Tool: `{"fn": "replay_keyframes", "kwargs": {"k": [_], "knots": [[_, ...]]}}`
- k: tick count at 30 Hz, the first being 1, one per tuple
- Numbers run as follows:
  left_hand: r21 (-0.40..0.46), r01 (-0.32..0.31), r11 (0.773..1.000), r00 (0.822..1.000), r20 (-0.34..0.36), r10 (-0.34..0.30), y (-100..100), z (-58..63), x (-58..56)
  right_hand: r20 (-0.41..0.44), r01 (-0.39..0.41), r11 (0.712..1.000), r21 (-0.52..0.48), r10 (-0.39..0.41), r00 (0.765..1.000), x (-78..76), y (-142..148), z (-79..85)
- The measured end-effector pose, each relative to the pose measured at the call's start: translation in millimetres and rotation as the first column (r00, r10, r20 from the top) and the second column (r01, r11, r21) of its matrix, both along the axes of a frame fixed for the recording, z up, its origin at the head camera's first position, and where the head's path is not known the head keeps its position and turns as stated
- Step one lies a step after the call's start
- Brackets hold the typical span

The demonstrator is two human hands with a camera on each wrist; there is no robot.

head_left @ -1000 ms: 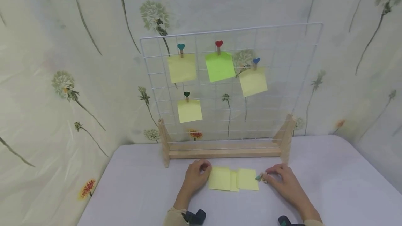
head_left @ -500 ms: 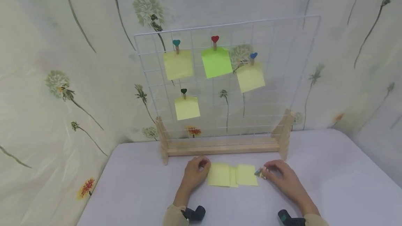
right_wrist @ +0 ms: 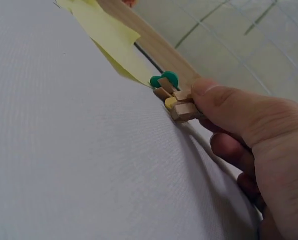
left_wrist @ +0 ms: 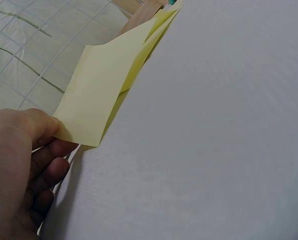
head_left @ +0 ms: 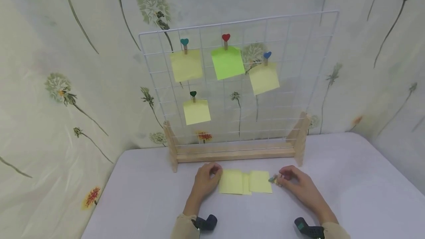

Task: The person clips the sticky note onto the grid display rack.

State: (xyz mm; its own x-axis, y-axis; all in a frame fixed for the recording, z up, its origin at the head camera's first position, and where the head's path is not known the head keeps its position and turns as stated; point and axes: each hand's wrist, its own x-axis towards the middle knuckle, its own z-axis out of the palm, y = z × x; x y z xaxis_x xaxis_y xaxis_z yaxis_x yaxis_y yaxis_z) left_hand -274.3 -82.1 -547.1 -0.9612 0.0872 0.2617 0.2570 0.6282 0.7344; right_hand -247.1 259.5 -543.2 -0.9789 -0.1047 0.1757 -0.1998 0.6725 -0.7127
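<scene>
My left hand (head_left: 206, 180) is at the left edge of a pale yellow sticky note (head_left: 230, 182). In the left wrist view its thumb and fingers pinch the near corner of that note (left_wrist: 96, 90), which lifts off the white cloth. A second yellow note (head_left: 260, 182) lies to the right, with another partly hidden between them. My right hand (head_left: 303, 189) pinches a small wooden clothespin (right_wrist: 185, 111) between thumb and fingers. Touching it are more mini clothespins, one with a green heart (right_wrist: 170, 79) and one with a yellow top, partly hidden.
Behind the hands stands a white wire grid (head_left: 229, 117) on a wooden base (head_left: 235, 155). Heart-topped clothespins hold yellow notes (head_left: 186, 65) and a green note (head_left: 228, 63) on it. A white-covered table (head_left: 142, 194) meets a floral curtain (head_left: 83, 21) at the back.
The head view has shifted, so the grid and table sit slightly higher in it. Both hands stay at the same places beside the notes and clothespins, with hardly any movement.
</scene>
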Motion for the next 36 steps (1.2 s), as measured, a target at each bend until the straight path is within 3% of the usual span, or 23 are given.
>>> {"fn": "replay_keyframes", "kwargs": {"k": [14,24,31,36], "knots": [[-0.018,-0.002,1.0,1.0,-0.018,0.001,-0.6,-0.2,-0.4,-0.022,0.02,0.999,-0.035,-0.02,1.0,-0.1,1.7,-0.2],[0.037,0.014,0.999,1.0,-0.004,-0.014,0.1,-1.0,-1.0,-0.075,0.047,0.994,-0.097,-0.055,0.996,0.9,3.2,1.5],[0.076,0.017,0.997,1.0,0.004,-0.017,-0.5,-0.8,1.8,0.008,0.098,0.99,-0.106,-0.097,0.995,2.6,1.7,2.9],[0.103,0.021,0.994,1.0,-0.001,-0.021,-1.1,0.8,0.9,-0.017,0.108,0.992,-0.069,-0.109,0.994,-0.8,-0.2,3.7]]}}
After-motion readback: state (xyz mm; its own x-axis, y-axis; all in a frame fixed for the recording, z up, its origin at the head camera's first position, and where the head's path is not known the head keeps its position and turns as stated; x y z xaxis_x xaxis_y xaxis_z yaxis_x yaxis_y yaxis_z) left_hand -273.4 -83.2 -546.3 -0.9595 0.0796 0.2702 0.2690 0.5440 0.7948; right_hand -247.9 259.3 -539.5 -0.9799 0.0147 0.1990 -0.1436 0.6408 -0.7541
